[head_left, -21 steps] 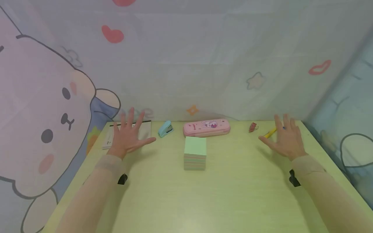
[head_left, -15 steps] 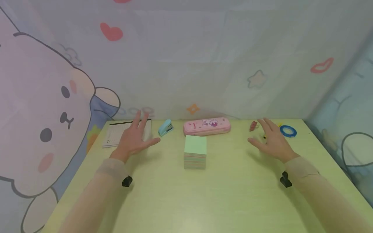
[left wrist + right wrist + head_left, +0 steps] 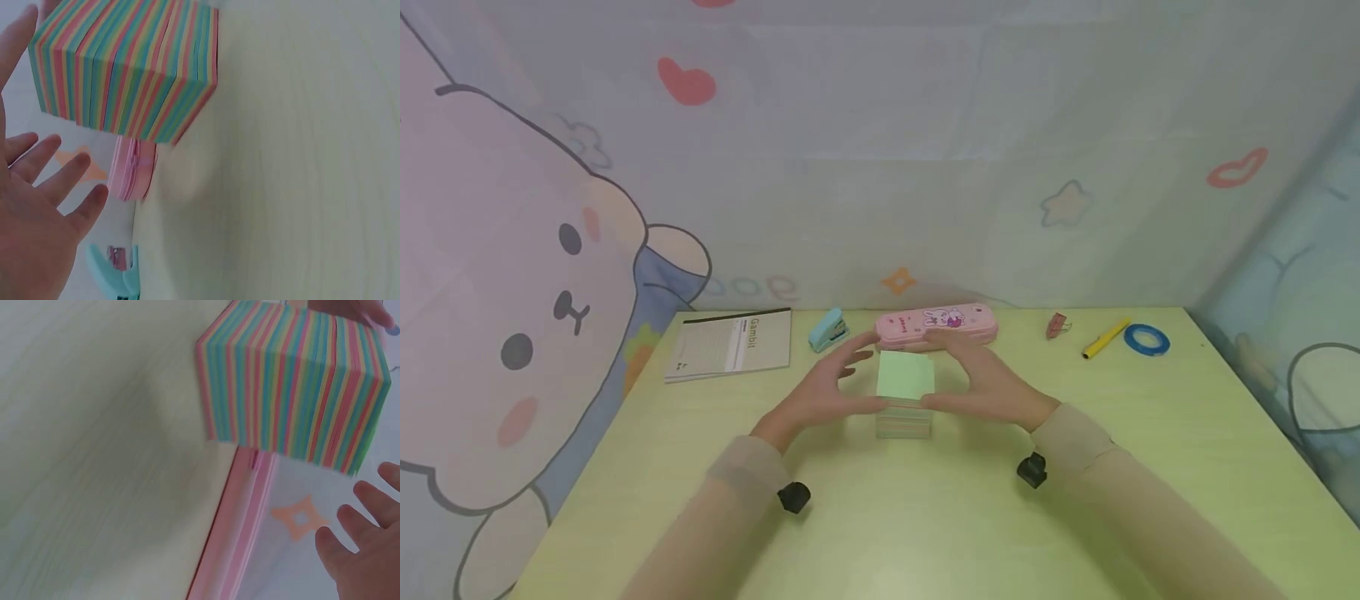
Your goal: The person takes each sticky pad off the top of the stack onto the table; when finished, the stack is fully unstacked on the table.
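A child's study corner or a staged desk booth is showing here: a pale green desk (image 3: 925, 533) is filling the lower half of the frame, and cartoon-printed fabric (image 3: 925, 167) with a big bunny at the left, hearts and stars is hanging behind it. School stationery is lying along the desk's far edge: a notebook (image 3: 730, 343), a small blue stapler (image 3: 827, 330), a pink bunny pencil case (image 3: 936, 324), a binder clip (image 3: 1056, 325), a yellow pen (image 3: 1105, 338) and a blue tape roll (image 3: 1147, 339).

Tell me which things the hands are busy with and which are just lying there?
Busy with: paper block, left hand, right hand, both open beside it.

Just lying there: pencil case, stapler, notebook, clip, yellow pen, tape ring.
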Action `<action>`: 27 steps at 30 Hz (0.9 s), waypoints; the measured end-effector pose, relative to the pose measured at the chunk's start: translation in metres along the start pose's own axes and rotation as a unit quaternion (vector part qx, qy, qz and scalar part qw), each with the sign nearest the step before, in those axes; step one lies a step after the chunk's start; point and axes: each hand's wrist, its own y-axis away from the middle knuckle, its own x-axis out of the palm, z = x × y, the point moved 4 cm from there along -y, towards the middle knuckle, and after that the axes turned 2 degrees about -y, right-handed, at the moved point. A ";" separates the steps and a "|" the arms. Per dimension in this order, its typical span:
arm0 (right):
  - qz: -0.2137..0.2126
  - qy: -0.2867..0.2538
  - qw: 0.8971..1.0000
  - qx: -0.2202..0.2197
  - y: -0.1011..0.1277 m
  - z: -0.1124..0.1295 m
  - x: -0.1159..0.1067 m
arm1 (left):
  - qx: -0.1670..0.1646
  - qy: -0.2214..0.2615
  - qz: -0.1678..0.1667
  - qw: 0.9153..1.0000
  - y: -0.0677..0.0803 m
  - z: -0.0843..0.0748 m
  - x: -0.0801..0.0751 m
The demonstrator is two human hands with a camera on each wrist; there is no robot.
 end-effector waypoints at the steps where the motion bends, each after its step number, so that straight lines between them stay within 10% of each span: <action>1: 0.008 -0.010 1.000 -0.017 -0.005 0.004 0.004 | 0.006 0.018 0.005 1.000 -0.001 0.000 0.004; 10: 0.022 0.000 0.996 -0.087 -0.020 0.015 0.021 | 0.022 0.079 0.004 0.997 -0.007 0.000 0.015; 27: -0.026 0.016 0.999 0.021 0.030 -0.024 -0.022 | 0.019 0.070 0.025 0.997 -0.010 -0.003 0.019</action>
